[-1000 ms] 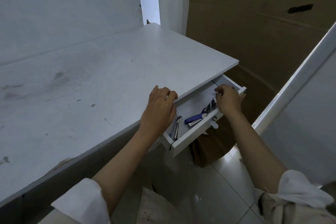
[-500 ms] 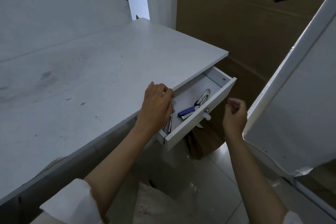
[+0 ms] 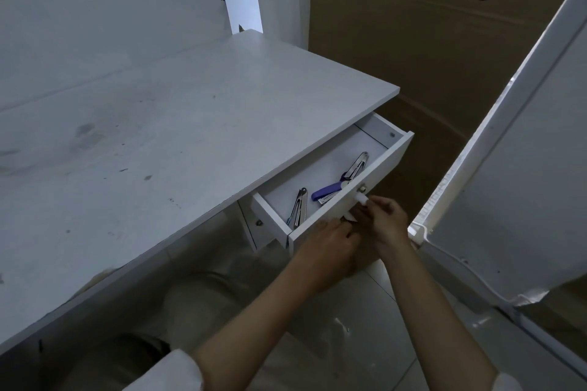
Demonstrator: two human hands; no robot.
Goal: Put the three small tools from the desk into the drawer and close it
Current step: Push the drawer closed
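R hand [image 3: 386, 219] – on knob [image 3: 362, 199] | L hand [image 3: 330, 240] – at drawer [image 3: 336, 216] front

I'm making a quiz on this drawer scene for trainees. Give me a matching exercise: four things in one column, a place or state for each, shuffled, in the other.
Things:
1. drawer
2. blue-handled tool
3. right hand
4. desk

Places or states:
A. at the white knob on the drawer front
B. pulled out, open
C. top bare, only smudges
D. lying inside the drawer, between two metal tools

Pairs: 1-B, 2-D, 3-A, 4-C
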